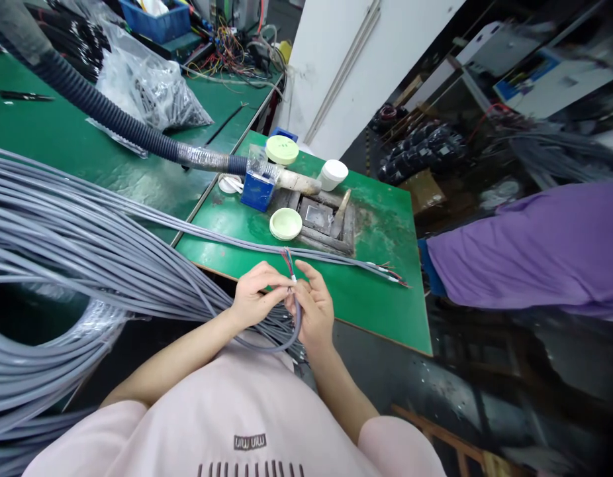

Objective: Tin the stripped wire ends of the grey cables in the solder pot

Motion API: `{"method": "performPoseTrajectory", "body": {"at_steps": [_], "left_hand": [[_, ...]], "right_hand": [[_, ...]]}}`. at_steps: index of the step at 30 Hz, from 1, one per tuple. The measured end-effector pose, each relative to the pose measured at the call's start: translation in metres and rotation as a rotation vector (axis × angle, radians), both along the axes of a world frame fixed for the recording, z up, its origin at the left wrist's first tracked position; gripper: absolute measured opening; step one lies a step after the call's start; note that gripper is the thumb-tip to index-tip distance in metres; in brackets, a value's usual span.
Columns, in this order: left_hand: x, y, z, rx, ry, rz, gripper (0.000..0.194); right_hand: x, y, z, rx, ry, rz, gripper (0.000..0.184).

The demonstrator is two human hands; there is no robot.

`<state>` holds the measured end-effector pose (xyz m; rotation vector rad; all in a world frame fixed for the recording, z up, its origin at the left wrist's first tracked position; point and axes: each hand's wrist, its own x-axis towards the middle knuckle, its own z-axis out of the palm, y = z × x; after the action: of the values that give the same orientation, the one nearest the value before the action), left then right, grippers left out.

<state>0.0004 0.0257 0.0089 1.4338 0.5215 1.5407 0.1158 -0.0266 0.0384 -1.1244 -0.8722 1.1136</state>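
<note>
Both forearms reach forward, bare, meeting in front of the chest. The left hand (254,298) pinches with fingertips; the right hand (312,310) faces it, fingers curled, thumb raised.

Grey cables (88,232), green table (380,311), blue box (257,191), purple cloth (529,252).

One view only — the head camera looks forward and down, close above both hands (286,301), and takes in the green table (380,265) beyond.
</note>
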Motion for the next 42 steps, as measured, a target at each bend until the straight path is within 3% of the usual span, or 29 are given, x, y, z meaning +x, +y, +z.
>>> {"method": "performPoseTrajectory", "body": {"at_steps": [2, 4, 7, 9, 11, 14, 18, 21, 25, 30, 33, 35, 37, 40, 42], "left_hand": [[0.003, -0.004, -0.005, -0.223, -0.081, -0.063, 0.026], [0.006, -0.007, -0.011, -0.427, -0.164, -0.21, 0.033], [0.007, -0.008, -0.015, -0.555, -0.177, -0.526, 0.03], [0.005, -0.008, -0.013, -0.572, -0.135, -0.641, 0.04], [0.002, -0.007, -0.009, -0.549, -0.077, -0.603, 0.041], [0.0, -0.008, -0.006, -0.478, -0.007, -0.524, 0.033], [0.007, -0.013, -0.009, -0.443, 0.024, -0.552, 0.035], [0.008, -0.015, -0.01, -0.413, 0.013, -0.575, 0.033], [0.002, -0.015, -0.007, -0.388, 0.007, -0.563, 0.03], [-0.005, -0.016, -0.007, -0.424, 0.02, -0.508, 0.031], [-0.005, -0.019, -0.008, -0.418, 0.018, -0.575, 0.031], [-0.006, -0.021, -0.007, -0.464, 0.005, -0.616, 0.034], [-0.006, -0.021, -0.006, -0.576, -0.017, -0.651, 0.039], [-0.006, -0.019, -0.002, -0.729, -0.028, -0.723, 0.043], [-0.005, -0.019, -0.001, -0.767, -0.018, -0.768, 0.045]], "right_hand": [[0.0, -0.001, 0.0, 0.006, -0.014, -0.009, 0.04], [-0.001, -0.003, -0.001, 0.003, -0.031, -0.006, 0.042], [-0.002, -0.007, -0.003, -0.038, -0.058, 0.015, 0.044], [0.002, -0.008, -0.001, -0.083, -0.144, 0.073, 0.043], [0.011, -0.007, 0.006, -0.091, -0.34, 0.125, 0.033], [0.024, 0.0, 0.024, 0.015, -0.741, 0.069, 0.015], [0.022, 0.011, 0.046, 0.161, -1.105, 0.065, 0.01], [0.013, 0.015, 0.051, 0.211, -1.22, 0.113, 0.02], [0.006, 0.02, 0.044, 0.206, -1.081, 0.07, 0.038], [0.008, 0.039, 0.029, 0.079, -0.737, -0.083, 0.033], [0.023, 0.052, 0.028, 0.085, -0.509, -0.286, 0.033], [0.036, 0.055, 0.032, 0.125, -0.416, -0.316, 0.031], [0.046, 0.052, 0.037, 0.09, -0.466, -0.132, 0.027], [0.046, 0.042, 0.041, -0.077, -0.547, 0.273, 0.018], [0.04, 0.037, 0.04, -0.137, -0.493, 0.4, 0.018]]}}
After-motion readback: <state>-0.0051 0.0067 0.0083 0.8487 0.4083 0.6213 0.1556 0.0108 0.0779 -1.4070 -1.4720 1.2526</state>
